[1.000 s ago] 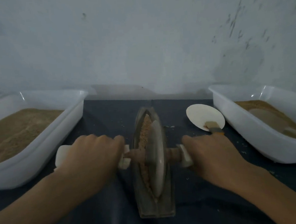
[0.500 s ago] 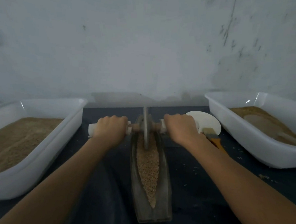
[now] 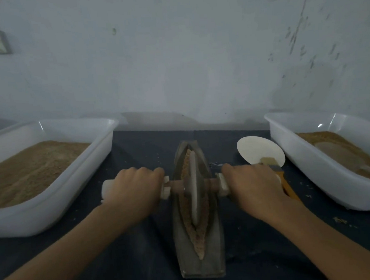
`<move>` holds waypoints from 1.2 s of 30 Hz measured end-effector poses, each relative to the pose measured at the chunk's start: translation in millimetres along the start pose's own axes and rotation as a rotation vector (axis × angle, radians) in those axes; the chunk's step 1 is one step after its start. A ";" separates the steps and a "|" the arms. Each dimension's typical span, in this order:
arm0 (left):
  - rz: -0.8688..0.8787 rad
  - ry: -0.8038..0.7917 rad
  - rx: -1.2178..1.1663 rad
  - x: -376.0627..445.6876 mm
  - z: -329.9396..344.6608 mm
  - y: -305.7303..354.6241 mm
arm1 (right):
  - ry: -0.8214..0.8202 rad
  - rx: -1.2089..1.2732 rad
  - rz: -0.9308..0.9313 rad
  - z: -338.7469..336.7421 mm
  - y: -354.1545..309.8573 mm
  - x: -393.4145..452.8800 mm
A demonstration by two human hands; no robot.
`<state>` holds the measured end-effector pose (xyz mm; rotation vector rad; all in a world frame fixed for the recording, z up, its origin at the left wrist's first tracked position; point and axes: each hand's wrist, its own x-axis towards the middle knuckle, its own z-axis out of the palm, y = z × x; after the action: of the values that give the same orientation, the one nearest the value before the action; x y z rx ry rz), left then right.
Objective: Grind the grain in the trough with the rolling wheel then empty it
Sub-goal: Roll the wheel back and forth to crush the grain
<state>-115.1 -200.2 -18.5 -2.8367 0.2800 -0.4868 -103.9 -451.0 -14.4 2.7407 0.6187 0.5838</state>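
Both forearms reach forward, knuckles up. The left hand [image 3: 137, 186] and right hand [image 3: 252, 182] each clench a white-capped end of the grey stone rolling wheel's [image 3: 193, 188] wooden axle, which runs crosswise. The wheel stands upright mid-length in the long grey boat-shaped trough [image 3: 200, 266] of tan grain [image 3: 198, 236], which points from the bench's near edge toward the far edge.

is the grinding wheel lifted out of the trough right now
No, the wheel sits down in the trough among the grain, with the left hand and right hand gripping its axle handles.

grey trough [image 3: 200, 266], tan grain [image 3: 199, 234], white tubs [image 3: 70, 190], dark table [image 3: 144, 261]
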 end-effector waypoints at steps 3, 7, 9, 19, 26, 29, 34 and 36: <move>-0.033 0.076 -0.018 43.7 23.2 -7.5 | 0.032 0.014 0.083 18.5 6.3 42.7; -0.056 0.070 -0.116 82.7 37.8 -17.4 | 0.113 -0.040 0.086 20.9 13.4 84.5; -0.074 0.057 -0.152 81.1 39.5 -16.2 | 0.123 -0.066 0.070 13.5 9.7 85.9; 0.030 -0.063 -0.038 -52.8 -25.3 -6.9 | 0.074 0.047 -0.129 -41.4 -6.2 -37.8; -0.026 -0.054 -0.066 9.6 2.6 -3.9 | -0.038 0.044 0.038 1.4 1.7 20.6; -0.055 0.048 -0.032 61.1 22.7 -10.9 | 0.034 0.003 0.092 26.4 17.0 71.1; -0.070 0.055 -0.040 84.9 24.2 -12.6 | 0.095 -0.009 0.122 29.0 12.7 83.7; -0.037 0.031 -0.073 57.7 15.8 -7.8 | 0.044 0.036 0.080 18.9 8.7 58.5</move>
<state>-55.0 -202.7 -13.3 -2.9124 0.2569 -0.5391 -44.1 -435.0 -9.2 2.8040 0.5364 0.6587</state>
